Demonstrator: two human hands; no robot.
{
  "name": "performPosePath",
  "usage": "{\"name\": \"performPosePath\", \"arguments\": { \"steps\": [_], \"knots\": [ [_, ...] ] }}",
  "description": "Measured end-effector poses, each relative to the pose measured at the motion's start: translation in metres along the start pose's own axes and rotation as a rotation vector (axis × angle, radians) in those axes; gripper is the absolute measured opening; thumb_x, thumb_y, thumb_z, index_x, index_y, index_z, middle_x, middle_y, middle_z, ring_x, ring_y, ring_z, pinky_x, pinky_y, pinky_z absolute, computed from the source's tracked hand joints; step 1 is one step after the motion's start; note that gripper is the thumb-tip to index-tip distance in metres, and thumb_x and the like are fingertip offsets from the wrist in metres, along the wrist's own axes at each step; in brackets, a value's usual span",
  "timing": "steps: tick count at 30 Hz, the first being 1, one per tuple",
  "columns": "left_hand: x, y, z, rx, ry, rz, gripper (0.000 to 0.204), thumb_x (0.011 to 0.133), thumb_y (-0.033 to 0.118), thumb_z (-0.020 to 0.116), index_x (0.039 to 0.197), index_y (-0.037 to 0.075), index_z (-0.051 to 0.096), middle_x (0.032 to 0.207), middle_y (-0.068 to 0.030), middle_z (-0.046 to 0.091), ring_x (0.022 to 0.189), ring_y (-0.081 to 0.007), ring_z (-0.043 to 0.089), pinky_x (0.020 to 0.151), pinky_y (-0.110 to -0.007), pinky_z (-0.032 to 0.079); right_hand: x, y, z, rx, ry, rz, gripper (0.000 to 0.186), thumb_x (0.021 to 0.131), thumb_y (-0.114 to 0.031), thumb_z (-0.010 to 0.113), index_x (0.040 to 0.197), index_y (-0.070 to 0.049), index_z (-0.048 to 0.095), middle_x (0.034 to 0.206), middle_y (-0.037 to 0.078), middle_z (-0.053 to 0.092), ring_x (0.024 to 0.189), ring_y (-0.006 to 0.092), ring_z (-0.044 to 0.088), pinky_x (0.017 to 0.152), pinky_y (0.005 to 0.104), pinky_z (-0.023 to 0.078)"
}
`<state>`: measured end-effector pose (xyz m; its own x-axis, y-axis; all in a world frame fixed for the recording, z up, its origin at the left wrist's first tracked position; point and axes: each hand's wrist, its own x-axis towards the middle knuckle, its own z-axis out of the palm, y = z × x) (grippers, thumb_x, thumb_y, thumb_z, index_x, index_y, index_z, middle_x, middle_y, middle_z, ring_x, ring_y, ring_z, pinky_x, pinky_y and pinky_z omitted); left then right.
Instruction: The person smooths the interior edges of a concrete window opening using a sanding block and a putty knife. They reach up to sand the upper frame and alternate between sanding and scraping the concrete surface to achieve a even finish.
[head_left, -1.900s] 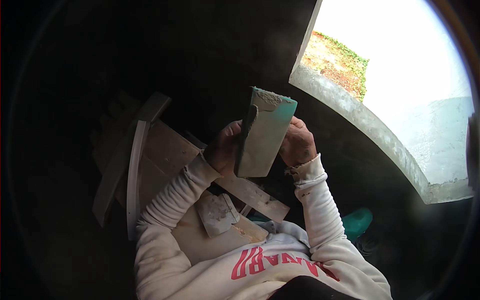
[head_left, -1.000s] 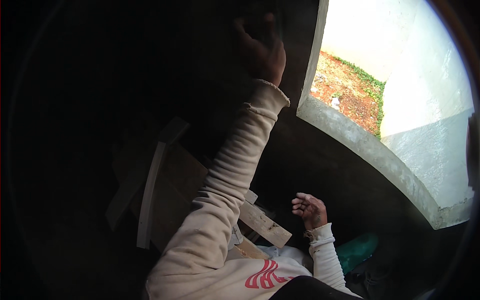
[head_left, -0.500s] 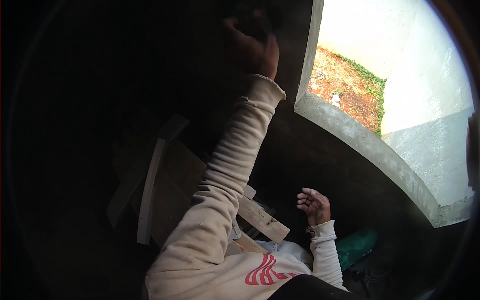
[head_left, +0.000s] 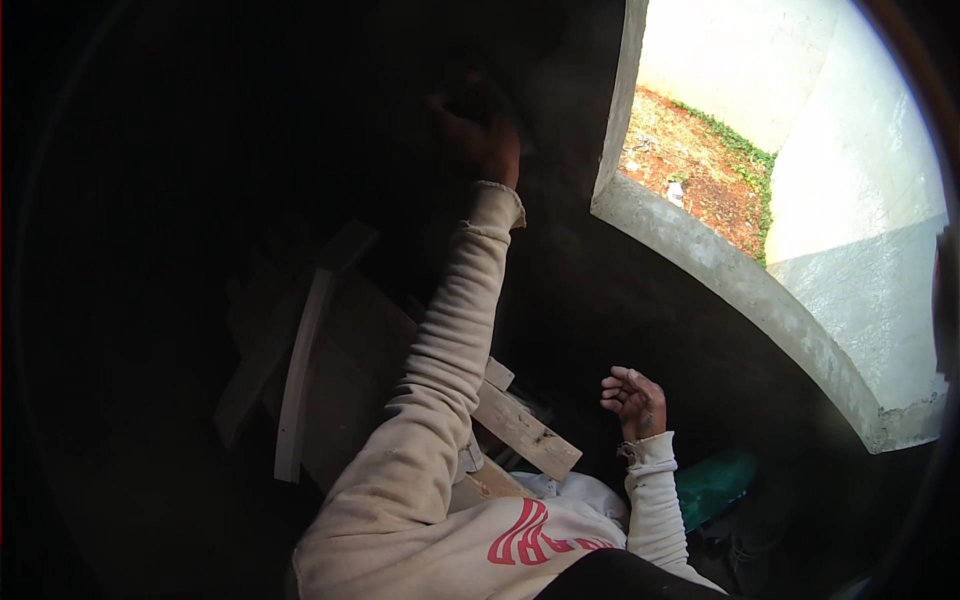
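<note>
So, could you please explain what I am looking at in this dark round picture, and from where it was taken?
It comes from a wide fisheye camera worn on a person's head, looking down along their own arms, so straight edges bend near the rim. There is no machine here, only two bare hands in cream long sleeves. The left hand is stretched up against the dark grey wall beside the pale concrete window opening; it is too dark to tell whether it holds anything. The right hand hangs lower with its fingers loosely curled and nothing in it. Below the arms lie pale wooden planks, some crossing each other, and a green object shows at the lower right. Through the opening you see reddish soil, some green plants and a white outer wall.
</note>
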<state>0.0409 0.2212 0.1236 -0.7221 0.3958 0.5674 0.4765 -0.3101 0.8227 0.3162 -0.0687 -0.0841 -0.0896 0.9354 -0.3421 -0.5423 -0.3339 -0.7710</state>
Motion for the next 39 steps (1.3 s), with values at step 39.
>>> {"name": "performPosePath", "arguments": {
  "steps": [39],
  "knots": [
    [0.021, 0.101, -0.038, -0.115, -0.312, 0.362, 0.041, 0.090, 0.037, 0.078, 0.101, -0.001, 0.066, 0.088, -0.0119, 0.071, 0.087, -0.0217, 0.068, 0.082, -0.034, 0.053, -0.011, -0.003, -0.019, -0.032, 0.143, -0.012, 0.042, 0.093, -0.032, 0.067, 0.112, 0.005, 0.068, 0.094, 0.015, 0.072, 0.081, 0.0221, 0.070, 0.073, 0.0323, 0.059]
  ]
}}
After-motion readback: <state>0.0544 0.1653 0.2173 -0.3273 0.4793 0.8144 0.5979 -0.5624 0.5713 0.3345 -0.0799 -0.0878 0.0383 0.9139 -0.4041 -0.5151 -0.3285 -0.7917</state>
